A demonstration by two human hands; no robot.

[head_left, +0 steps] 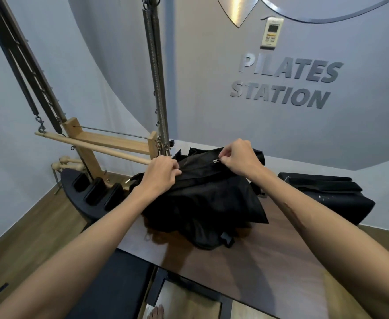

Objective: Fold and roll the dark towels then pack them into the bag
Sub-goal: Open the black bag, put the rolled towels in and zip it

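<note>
Item: black fabric bag (pixel 202 199), slumped on the brown tabletop (pixel 269 268) directly under both hands. Soft, limp, probably light; best held at the zipper seam. Zip line runs roughly left to right between the hands, opening facing up.
Left hand (pixel 160 174): fingers curled, gripping cloth at the zip's near-left end.
Right hand (pixel 237 157): pinching the silver zipper pull (pixel 216 160).
Dark folded stack (pixel 327 194): beyond the right forearm; towels or not, cannot tell.

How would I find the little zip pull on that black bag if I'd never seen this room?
Start at the brown table under the wall lettering; the black bag lies crumpled on it. On its top edge, the right hand pinches the zip pull, the only small silvery piece against the black cloth.
</note>
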